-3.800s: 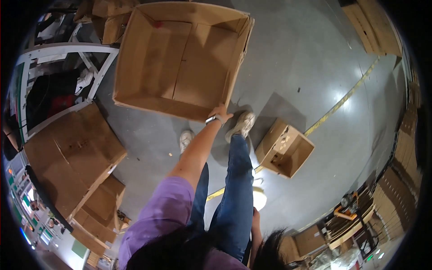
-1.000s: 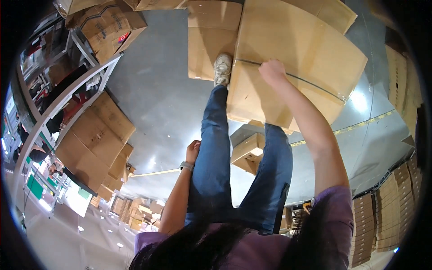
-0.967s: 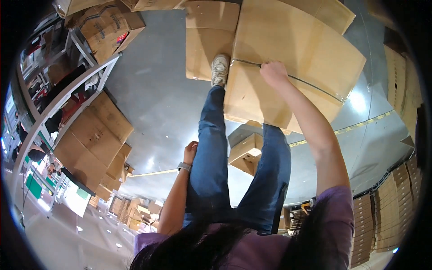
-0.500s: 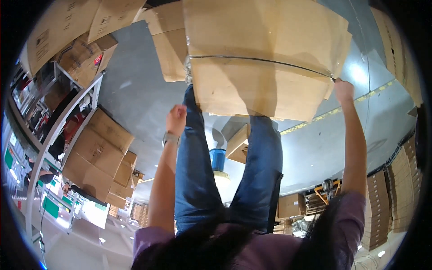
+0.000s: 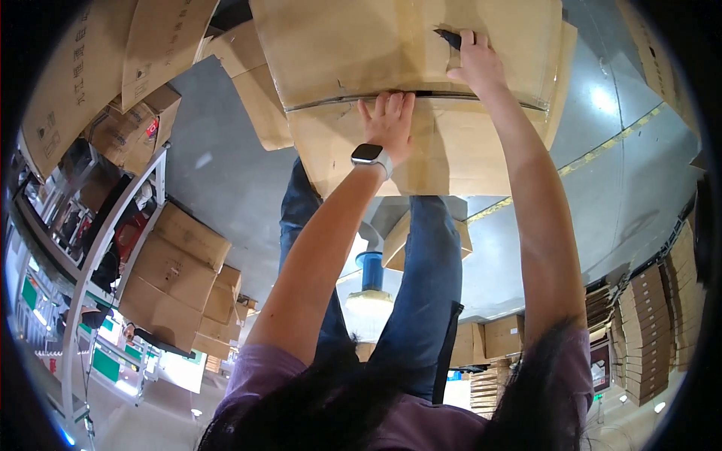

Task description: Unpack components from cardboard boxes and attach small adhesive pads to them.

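A large cardboard box (image 5: 338,52) stands in front of my legs, with a dark seam running across its top and clear tape down its middle. My left hand (image 5: 389,124) lies on the near part of the top, fingers stretched out, the fingertips at the seam. Beyond the seam, to the right, my right hand (image 5: 481,64) is closed around a black box cutter (image 5: 450,37), its pointed end directed left. Whether a blade is out is too small to tell.
Another flattened carton (image 5: 259,105) lies at the box's left. Further left are a white metal frame (image 5: 105,233) and stacked cartons (image 5: 177,270). A blue cylinder (image 5: 370,270) stands between my legs. Stacked flat cardboard (image 5: 647,331) lines the right, past a yellow floor line (image 5: 602,150).
My right hand has moved from the seam's right end inward and farther away, with the box cutter. My left hand has come onto the box top from beside it. The seam looks wider.
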The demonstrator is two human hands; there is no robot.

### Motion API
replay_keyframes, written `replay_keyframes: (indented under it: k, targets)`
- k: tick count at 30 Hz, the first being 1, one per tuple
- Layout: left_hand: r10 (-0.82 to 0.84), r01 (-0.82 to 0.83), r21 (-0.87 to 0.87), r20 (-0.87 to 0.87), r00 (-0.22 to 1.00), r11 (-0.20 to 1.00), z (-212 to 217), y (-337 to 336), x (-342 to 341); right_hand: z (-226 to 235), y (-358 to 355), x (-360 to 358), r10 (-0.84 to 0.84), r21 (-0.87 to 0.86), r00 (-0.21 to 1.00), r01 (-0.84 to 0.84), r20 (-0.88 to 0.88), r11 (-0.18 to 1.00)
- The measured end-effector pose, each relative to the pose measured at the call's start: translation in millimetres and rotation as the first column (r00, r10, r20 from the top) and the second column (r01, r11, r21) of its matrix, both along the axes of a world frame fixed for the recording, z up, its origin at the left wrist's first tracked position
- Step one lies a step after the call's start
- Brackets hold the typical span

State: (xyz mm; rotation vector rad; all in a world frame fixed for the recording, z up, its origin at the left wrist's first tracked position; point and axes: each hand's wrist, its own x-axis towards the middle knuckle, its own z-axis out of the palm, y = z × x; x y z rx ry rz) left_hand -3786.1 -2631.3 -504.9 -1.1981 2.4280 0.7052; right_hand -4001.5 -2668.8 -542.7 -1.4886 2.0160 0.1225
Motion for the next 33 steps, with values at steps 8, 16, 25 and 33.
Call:
replay_keyframes:
  k: [8, 16, 25, 33]
  targets:
    - [-0.025, 0.025, 0.167, -0.004, 1.000, 0.986, 25, -29, 1, 11, -12, 6, -0.034, 0.082, 0.999, 0.036, -0.029, 0.996]
    - [-0.181, 0.210, 0.089, -0.264, 0.948, 0.974, 173, 146, 78, 18, 35, 16, -0.222, 0.146, 0.974, 0.227, -0.054, 0.963]
    - [0.723, -0.297, 0.706, 0.687, 0.067, -0.643, 21, -2, 68, 81, 177, 82, -0.568, 0.413, 0.797, 0.455, 0.206, 0.789]
    - [0.687, -0.354, 0.669, 0.329, -0.648, -0.654, -52, -52, -3, 102, 256, 95, -0.842, 0.273, 0.460, 0.803, 0.282, 0.530]
